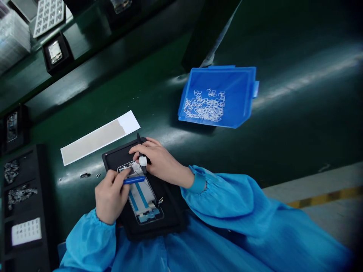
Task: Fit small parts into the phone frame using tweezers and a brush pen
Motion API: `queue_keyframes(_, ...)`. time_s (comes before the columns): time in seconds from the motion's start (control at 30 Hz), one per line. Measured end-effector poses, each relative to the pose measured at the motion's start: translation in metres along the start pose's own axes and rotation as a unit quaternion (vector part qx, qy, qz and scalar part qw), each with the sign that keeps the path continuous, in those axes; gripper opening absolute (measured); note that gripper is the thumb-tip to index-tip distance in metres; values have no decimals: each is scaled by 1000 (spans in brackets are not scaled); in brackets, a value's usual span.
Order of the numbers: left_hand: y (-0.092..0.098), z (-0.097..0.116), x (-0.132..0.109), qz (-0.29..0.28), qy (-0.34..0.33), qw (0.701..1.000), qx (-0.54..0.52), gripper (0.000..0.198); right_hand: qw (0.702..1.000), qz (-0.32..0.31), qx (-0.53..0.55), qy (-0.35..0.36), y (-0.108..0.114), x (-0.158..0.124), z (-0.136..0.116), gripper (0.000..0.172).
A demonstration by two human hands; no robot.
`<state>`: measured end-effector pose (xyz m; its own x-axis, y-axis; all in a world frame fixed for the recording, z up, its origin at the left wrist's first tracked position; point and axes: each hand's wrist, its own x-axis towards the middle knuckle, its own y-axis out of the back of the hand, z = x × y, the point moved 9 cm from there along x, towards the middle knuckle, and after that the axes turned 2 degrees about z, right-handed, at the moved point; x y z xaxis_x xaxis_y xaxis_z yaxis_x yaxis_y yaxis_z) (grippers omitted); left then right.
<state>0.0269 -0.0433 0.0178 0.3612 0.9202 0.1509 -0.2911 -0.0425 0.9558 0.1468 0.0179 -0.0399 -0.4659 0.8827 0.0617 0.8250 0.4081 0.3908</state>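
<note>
A phone housing with blue strips lies in a black tray close to my body. My left hand is closed on a blue pen-shaped tool, which reaches across the upper half of the housing. My right hand rests over the tray's upper right edge, its fingers closed round a slim black tool that looks like tweezers. A small white piece shows by those fingers; whether it belongs to the tool I cannot tell. A loose flex cable sticks out at the housing's lower right.
A blue bin with many small white frames stands ahead on the green bench. Beyond the tray lies a white-edged adhesive sheet. Small parts lie left of the tray. A black compartment tray stands far left; a shelf runs behind.
</note>
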Motion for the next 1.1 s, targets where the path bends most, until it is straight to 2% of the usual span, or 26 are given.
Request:
queue_keyframes(0.13, -19, 4, -6, -32, -20, 992, 118, 33, 1000, -1, 3, -4, 0, 0, 0, 44)
queue_keyframes(0.37, -20, 6, 5, -57, -29, 987, 148, 33, 1000, 4, -7, 8, -1, 0, 1, 39)
queue_keyframes(0.43, -21, 4, 5, -63, -27, 987, 144, 32, 999, 30, -3, 30, 6, -1, -3, 35)
queue_keyframes(0.5, -21, 2, 1, -49, -21, 990, 127, 32, 995, 79, 19, 51, 19, -4, -10, 32)
queue_keyframes(0.6, -14, 0, -13, 21, -17, 998, 65, 38, 989, 135, 62, 29, 36, -9, -11, 31)
queue_keyframes(0.7, -9, 0, -31, 70, -17, 997, -6, 42, 987, 105, 118, -35, 31, -13, -3, 31)
queue_keyframes(0.83, -9, 0, -42, 91, -15, 995, -38, 36, 985, 63, 128, -93, 15, -16, 5, 25)
queue_keyframes(0.97, -11, -4, -42, 100, 1, 993, -60, 36, 988, 82, 86, -103, 13, -16, 6, 16)
queue_keyframes(1.1, -13, -6, -42, 103, 7, 992, -79, 34, 989, 96, 54, -94, 14, -15, 2, 20)
